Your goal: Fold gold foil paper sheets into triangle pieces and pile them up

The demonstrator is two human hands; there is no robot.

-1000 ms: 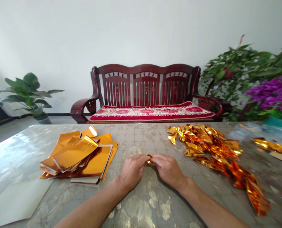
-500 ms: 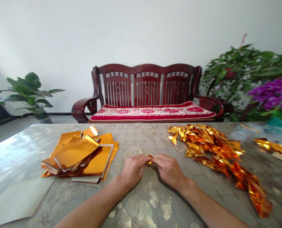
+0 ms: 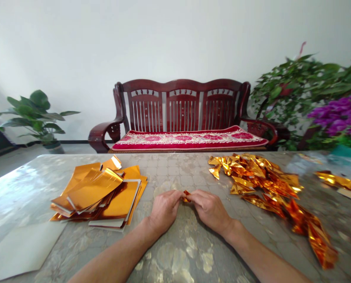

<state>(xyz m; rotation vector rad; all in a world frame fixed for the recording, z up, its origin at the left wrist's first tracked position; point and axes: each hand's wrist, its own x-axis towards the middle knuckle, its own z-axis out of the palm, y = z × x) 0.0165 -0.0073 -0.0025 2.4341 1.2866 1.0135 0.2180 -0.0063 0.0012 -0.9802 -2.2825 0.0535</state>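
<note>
Between my fingertips a small piece of gold foil paper [image 3: 186, 196] shows; most of it is hidden by my fingers. My left hand [image 3: 165, 208] pinches its left end, and my right hand [image 3: 208, 209] pinches the other end. Both hands are closed, knuckles up, just above the table. To the left lies a loose stack of flat gold foil sheets [image 3: 95, 192] with pale undersides. On the right is a heap of folded, twisted gold foil pieces [image 3: 258, 177], trailing toward the near right.
A pale sheet [image 3: 24, 247] lies at the table's [image 3: 175, 251] near left. Clear plastic [image 3: 305, 163] and another gold foil piece [image 3: 340, 181] rest at far right. Behind the table stand a red wooden bench [image 3: 181, 106], a potted plant [image 3: 41, 114] and purple flowers [image 3: 340, 116].
The foil between my fingertips has turned slightly and shows a darker orange face. My hands have stayed in nearly the same place.
</note>
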